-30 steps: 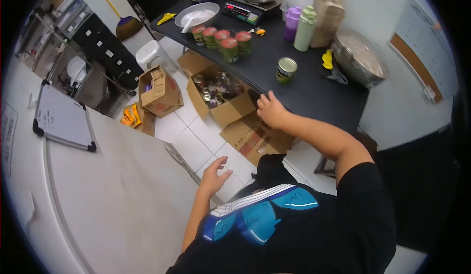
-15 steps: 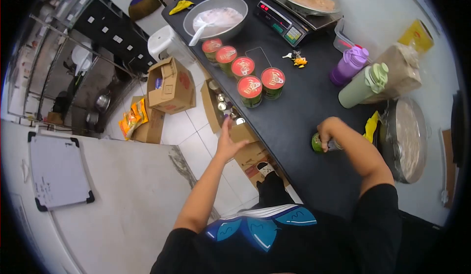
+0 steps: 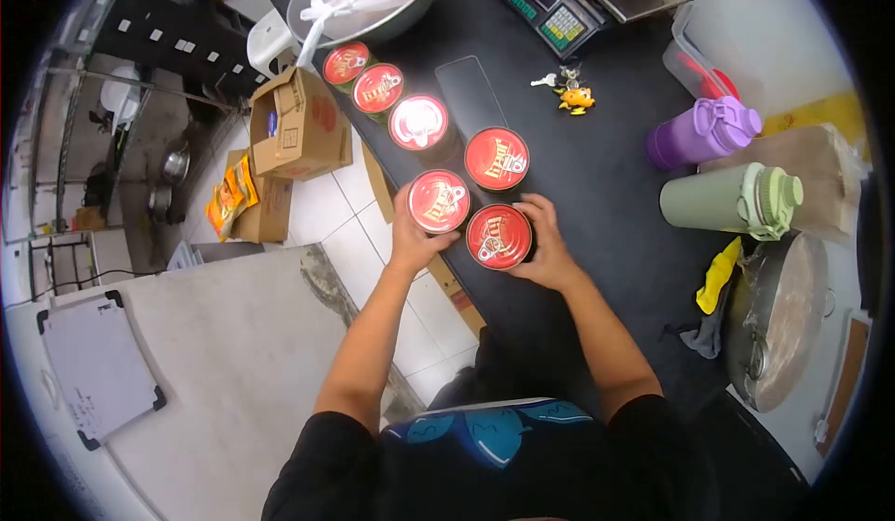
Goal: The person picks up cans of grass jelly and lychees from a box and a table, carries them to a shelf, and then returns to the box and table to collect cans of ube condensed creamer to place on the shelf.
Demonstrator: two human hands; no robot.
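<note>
Several red-topped cans stand upright on the dark table. My left hand [image 3: 419, 235] is wrapped round the near left can [image 3: 438, 200], close to the table's edge. Beside it, my right hand [image 3: 548, 248] grips another can [image 3: 499, 237] from its right side. Just beyond these two is a third can [image 3: 497, 158], touched by neither hand. Farther cans, among them a shiny-topped one [image 3: 418, 122] and one more [image 3: 378, 89], run in a row toward a metal bowl [image 3: 424, 8] holding a white plastic bag [image 3: 359, 4].
A digital scale [image 3: 541, 4] stands at the back, with keys [image 3: 571, 92] before it. Purple [image 3: 695, 134] and green [image 3: 713, 197] bottles lie at the right, near a wrapped round pan [image 3: 778, 325]. An open carton [image 3: 303, 130] stands left of the table.
My right hand has moved left and forward to the group of cans, where the can it holds now stands. My left hand has moved from beside the table onto a can. The view has shifted.
</note>
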